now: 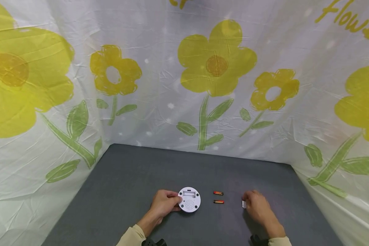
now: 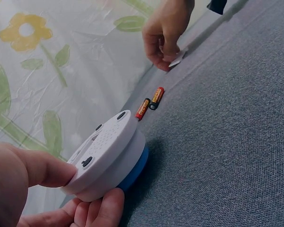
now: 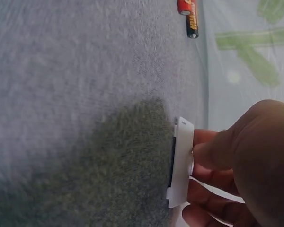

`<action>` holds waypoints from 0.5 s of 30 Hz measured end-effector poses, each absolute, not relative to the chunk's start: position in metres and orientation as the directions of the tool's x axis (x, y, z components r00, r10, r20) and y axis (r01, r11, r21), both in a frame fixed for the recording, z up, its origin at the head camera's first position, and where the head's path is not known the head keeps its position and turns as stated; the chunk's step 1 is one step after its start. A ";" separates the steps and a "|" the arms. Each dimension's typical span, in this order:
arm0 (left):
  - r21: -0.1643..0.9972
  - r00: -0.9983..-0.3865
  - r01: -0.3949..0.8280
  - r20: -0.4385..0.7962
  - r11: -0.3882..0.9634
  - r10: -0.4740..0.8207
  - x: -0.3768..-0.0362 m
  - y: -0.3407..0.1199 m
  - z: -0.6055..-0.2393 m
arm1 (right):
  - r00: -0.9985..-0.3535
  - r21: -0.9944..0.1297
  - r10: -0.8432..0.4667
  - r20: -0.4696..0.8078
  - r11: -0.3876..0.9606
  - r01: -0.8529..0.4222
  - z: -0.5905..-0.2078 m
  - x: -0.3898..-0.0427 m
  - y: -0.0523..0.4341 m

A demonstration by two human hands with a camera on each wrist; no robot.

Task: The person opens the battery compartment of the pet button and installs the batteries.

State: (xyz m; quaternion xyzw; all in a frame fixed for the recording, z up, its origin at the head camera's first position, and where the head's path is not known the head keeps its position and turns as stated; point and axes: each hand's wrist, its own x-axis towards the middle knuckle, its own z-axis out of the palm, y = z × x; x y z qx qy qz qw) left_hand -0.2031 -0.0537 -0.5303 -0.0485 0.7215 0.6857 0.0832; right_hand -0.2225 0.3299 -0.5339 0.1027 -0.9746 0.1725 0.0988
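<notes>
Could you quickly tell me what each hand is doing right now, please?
Left hand: grip closed on the round white device, tilted off the table.
Right hand: grip pinching the small white cover.

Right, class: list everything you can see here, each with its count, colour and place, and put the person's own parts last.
Device: one, round, white with a blue underside, back face up with an open slot, front centre of the mat.
Batteries: two, red and black, side by side, right of the device.
Cover: one, small, white, right of the batteries.
Mat: one, grey.
Cloth: white with yellow flowers, behind and at both sides.
Left hand: holds the device's rim.
Right hand: pinches the cover.
</notes>
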 end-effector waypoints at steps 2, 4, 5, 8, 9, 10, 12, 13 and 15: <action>0.982 -0.982 -0.182 -0.184 0.054 0.045 -0.203 -0.054 -0.530 | -0.972 -0.304 -0.145 0.185 0.932 -0.197 -0.526 -0.221 0.324; 0.982 -0.982 -0.180 -0.182 0.053 0.047 -0.203 -0.054 -0.530 | -0.977 -0.276 -0.136 0.163 0.944 -0.178 -0.519 -0.219 0.319; 0.982 -0.982 -0.179 -0.181 0.053 0.047 -0.203 -0.054 -0.530 | -0.977 -0.262 -0.138 0.164 0.949 -0.177 -0.518 -0.220 0.317; 0.982 -0.982 -0.179 -0.182 0.054 0.048 -0.203 -0.054 -0.531 | -0.969 -0.235 -0.147 0.198 0.953 -0.193 -0.516 -0.220 0.311; 0.982 -0.982 -0.180 -0.182 0.055 0.048 -0.203 -0.054 -0.531 | -0.966 -0.228 -0.154 0.210 0.953 -0.201 -0.516 -0.221 0.309; 0.982 -0.982 -0.180 -0.183 0.057 0.048 -0.204 -0.054 -0.531 | -0.961 -0.224 -0.162 0.226 0.951 -0.213 -0.516 -0.221 0.308; 0.982 -0.982 -0.181 -0.184 0.060 0.047 -0.204 -0.054 -0.531 | -0.947 -0.218 -0.185 0.261 0.945 -0.245 -0.514 -0.222 0.304; 0.981 -0.982 -0.182 -0.185 0.062 0.047 -0.204 -0.054 -0.530 | -0.940 -0.217 -0.197 0.280 0.940 -0.262 -0.514 -0.222 0.303; 0.981 -0.981 -0.184 -0.187 0.065 0.044 -0.204 -0.054 -0.531 | -0.926 -0.212 -0.223 0.304 0.932 -0.294 -0.511 -0.222 0.299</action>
